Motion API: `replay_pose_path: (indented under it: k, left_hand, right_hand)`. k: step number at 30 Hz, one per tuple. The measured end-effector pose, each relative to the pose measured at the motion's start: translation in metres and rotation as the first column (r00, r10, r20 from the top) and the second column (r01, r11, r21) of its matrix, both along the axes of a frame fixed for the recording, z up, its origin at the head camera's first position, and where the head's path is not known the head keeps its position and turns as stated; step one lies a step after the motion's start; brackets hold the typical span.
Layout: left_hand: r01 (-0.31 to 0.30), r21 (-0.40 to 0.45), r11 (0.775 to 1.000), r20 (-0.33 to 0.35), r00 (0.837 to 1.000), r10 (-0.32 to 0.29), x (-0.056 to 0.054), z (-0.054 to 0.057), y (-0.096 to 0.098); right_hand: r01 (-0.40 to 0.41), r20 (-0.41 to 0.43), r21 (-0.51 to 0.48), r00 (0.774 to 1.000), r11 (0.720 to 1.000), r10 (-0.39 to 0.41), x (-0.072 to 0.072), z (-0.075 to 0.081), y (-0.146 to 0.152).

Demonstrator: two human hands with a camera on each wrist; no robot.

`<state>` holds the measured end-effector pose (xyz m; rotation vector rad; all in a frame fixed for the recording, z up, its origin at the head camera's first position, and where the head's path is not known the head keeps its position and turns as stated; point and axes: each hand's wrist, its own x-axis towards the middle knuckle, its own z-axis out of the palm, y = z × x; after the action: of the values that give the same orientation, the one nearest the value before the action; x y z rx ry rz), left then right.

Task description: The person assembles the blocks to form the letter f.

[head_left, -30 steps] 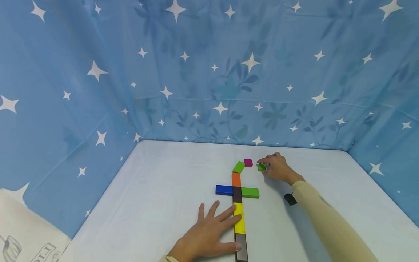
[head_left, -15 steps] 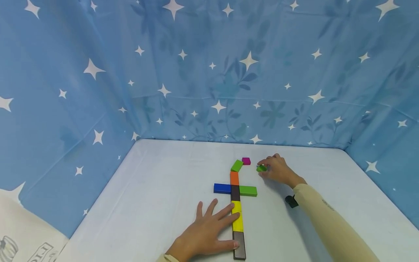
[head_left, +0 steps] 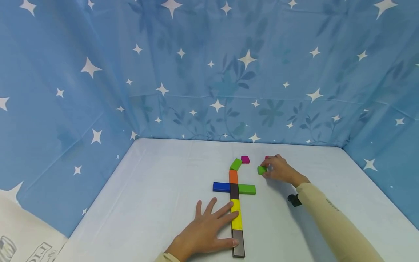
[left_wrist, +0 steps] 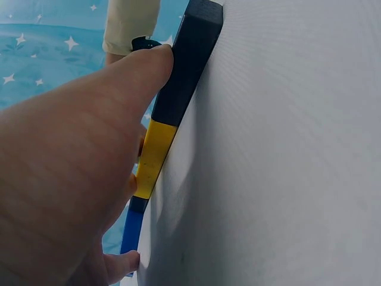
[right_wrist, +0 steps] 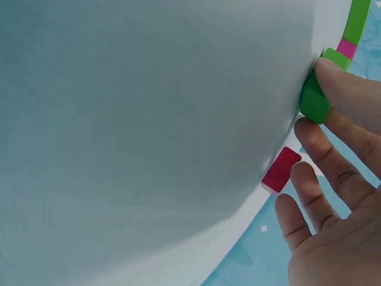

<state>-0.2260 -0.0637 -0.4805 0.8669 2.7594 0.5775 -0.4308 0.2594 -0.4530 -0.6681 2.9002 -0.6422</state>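
Observation:
My right hand (head_left: 280, 171) pinches a small green block (head_left: 261, 170) between thumb and fingers, at the far right of the table. Just beyond those fingers a magenta block (right_wrist: 281, 170) lies on the table, mostly hidden in the head view. My left hand (head_left: 206, 231) spreads flat, its fingers touching the yellow section (head_left: 236, 218) of a row of blocks and its thumb on the grey-brown block (head_left: 238, 245). Farther up the row come a dark block (head_left: 234, 191), an orange block (head_left: 233, 177), a slanted green block (head_left: 235, 164) and another magenta block (head_left: 245, 159).
A blue block (head_left: 221, 187) and a long green block (head_left: 247, 189) stick out either side of the dark block. A small black object (head_left: 294, 200) sits by the right sleeve. Starry blue cloth (head_left: 196, 72) rises behind the white table (head_left: 147, 182).
My right hand has drawn the green block slightly nearer and turned it. A magenta block has come into view behind that hand. My left hand stays on the row; the head view shifts slightly.

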Motion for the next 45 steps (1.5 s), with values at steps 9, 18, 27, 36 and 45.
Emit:
replay_pose_path:
  k: [9, 18, 27, 36, 45]
  left_hand:
    - [0.015, 0.018, 1.000, -0.004, 1.000, -0.015, -0.001, 0.000, -0.001]
    - [0.005, 0.013, 1.000, -0.011, 1.000, -0.005, 0.000, 0.001, 0.000]
    - [-0.002, 0.007, 1.000, -0.005, 1.000, 0.002, 0.001, 0.003, -0.001]
    - [-0.006, 0.001, 1.000, -0.006, 1.000, 0.006, 0.001, 0.002, -0.001]
    - [-0.004, 0.013, 1.000, 0.011, 1.000, 0.003, -0.001, 0.002, -0.001]
  right_hand:
    - [0.002, -0.117, -0.076, 0.993, 0.997, -0.010, -0.006, 0.003, 0.003]
    - [0.063, -0.118, -0.089, 0.990, 0.994, -0.073, -0.015, 0.002, -0.010]
    - [0.103, -0.084, -0.025, 0.991, 0.994, -0.105, -0.024, -0.004, -0.023]
    - [0.095, -0.151, 0.041, 0.985, 0.995, -0.088, -0.025, -0.006, -0.033]
    - [0.099, -0.173, 0.037, 0.981, 0.994, -0.091, -0.026, -0.010, -0.035]
